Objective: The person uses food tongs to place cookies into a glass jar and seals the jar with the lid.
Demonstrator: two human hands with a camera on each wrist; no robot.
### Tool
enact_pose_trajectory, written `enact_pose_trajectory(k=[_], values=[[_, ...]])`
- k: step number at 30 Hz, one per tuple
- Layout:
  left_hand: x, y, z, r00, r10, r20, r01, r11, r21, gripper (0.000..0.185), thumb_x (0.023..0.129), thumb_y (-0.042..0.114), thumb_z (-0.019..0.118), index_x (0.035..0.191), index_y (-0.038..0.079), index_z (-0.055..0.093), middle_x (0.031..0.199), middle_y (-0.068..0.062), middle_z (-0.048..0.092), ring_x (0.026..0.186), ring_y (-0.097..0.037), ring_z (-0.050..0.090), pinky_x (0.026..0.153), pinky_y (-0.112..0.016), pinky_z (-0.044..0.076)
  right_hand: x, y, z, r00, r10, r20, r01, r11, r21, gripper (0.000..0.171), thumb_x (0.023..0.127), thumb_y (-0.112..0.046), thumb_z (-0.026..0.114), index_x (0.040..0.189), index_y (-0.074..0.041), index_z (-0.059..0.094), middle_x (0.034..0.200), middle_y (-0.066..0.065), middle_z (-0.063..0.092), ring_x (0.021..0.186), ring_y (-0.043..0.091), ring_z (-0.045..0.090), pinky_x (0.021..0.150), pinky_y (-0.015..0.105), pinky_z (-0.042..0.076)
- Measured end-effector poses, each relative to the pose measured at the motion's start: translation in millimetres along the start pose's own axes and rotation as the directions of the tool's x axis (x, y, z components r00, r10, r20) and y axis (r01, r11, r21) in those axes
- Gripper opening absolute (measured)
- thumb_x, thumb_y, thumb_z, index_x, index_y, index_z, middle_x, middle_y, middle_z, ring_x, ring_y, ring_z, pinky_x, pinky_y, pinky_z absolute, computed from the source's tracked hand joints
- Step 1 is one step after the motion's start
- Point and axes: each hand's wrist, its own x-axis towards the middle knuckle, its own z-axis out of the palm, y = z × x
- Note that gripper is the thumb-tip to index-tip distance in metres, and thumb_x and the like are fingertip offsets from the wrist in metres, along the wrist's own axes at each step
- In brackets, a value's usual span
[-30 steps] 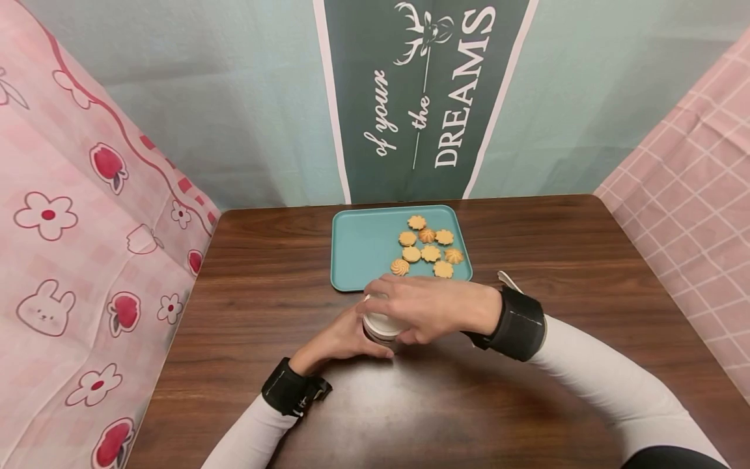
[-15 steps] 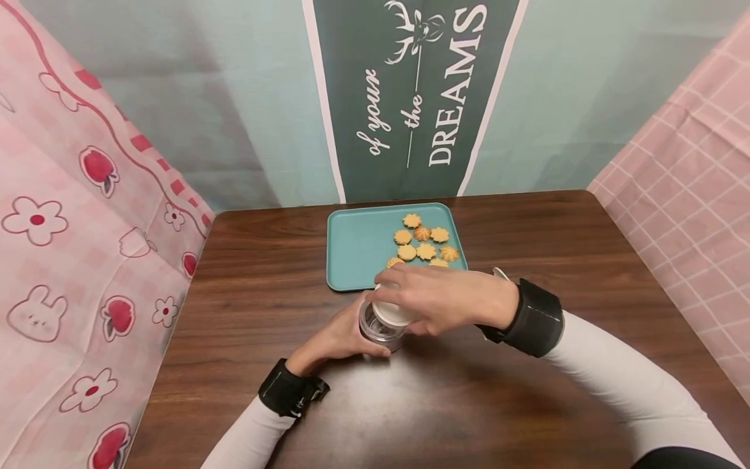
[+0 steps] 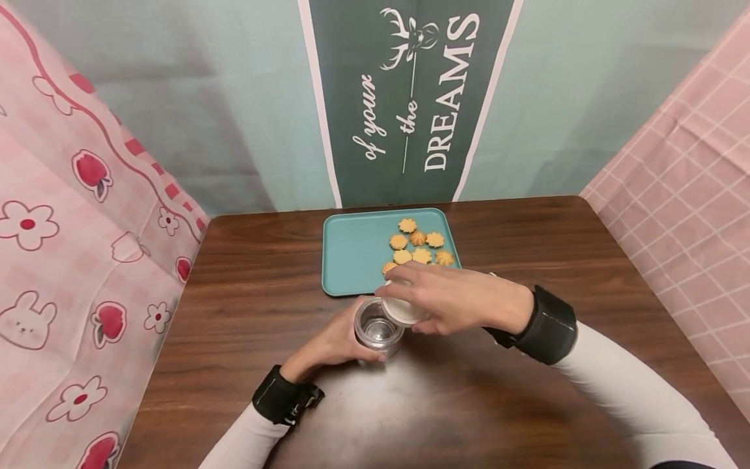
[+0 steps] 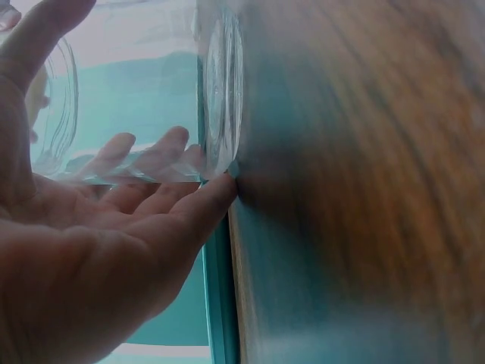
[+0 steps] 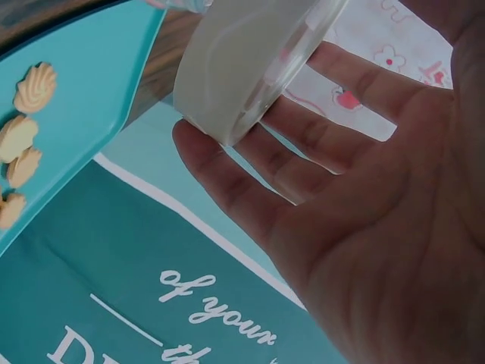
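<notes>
At the near middle of the desk (image 3: 246,286), the left hand (image 3: 331,342) is wrapping its fingers (image 4: 163,152) around a clear jar (image 3: 377,331), which is standing upright and open-mouthed on the wood, just in front of the near edge of a teal tray (image 3: 351,251). Just right of the jar's mouth, the right hand (image 3: 454,299) is gripping a white lid (image 3: 403,311) by its rim with curled fingers (image 5: 303,163), holding it lifted and tilted; whether the lid is touching the jar's rim is hard to tell. Farther back, small cookies (image 3: 418,244) are lying clustered on the tray's right half.
</notes>
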Motion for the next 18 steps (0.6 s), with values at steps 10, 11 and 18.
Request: enact_pose_trajectory(k=[10, 11, 18], values=[[-1.0, -0.5, -1.1, 1.0, -0.012, -0.005, 0.012, 1.0, -0.01, 0.098, 0.069, 0.018, 0.1, 0.149, 0.005, 0.044, 0.142, -0.015, 0.061, 0.126, -0.032, 0.061, 0.111, -0.051, 0.047, -10.9, 0.3, -2.9, 0.999, 0.034, -0.017, -0.034, 0.999, -0.007, 0.07, 0.081, -0.021, 0.092, 0.142, -0.011, 0.059, 0.136, 0.011, 0.059, 0.12, 0.028, 0.06, 0.095, 0.042, 0.058], [-0.9, 0.0, -1.1, 1.0, -0.015, -0.007, 0.015, 1.0, -0.008, 0.098, 0.069, 0.018, 0.1, 0.149, 0.005, 0.045, 0.142, -0.015, 0.061, 0.127, -0.032, 0.061, 0.111, -0.052, 0.047, -12.5, 0.3, -3.7, 0.999, 0.043, -0.019, -0.043, 0.999, -0.008, 0.071, 0.081, -0.021, 0.092, 0.142, -0.011, 0.059, 0.136, 0.011, 0.059, 0.12, 0.029, 0.06, 0.093, 0.042, 0.058], [1.2, 0.9, -0.7, 1.0, -0.023, -0.003, 0.022, 0.999, -0.024, 0.097, 0.068, 0.017, 0.101, 0.147, 0.006, 0.047, 0.142, -0.015, 0.062, 0.129, -0.032, 0.06, 0.114, -0.053, 0.045, -29.3, 6.1, -4.1, 0.993, 0.101, -0.057, -0.101, 0.995, 0.008, 0.073, 0.081, -0.018, 0.092, 0.144, -0.008, 0.057, 0.136, 0.013, 0.06, 0.121, 0.031, 0.06, 0.093, 0.044, 0.059]])
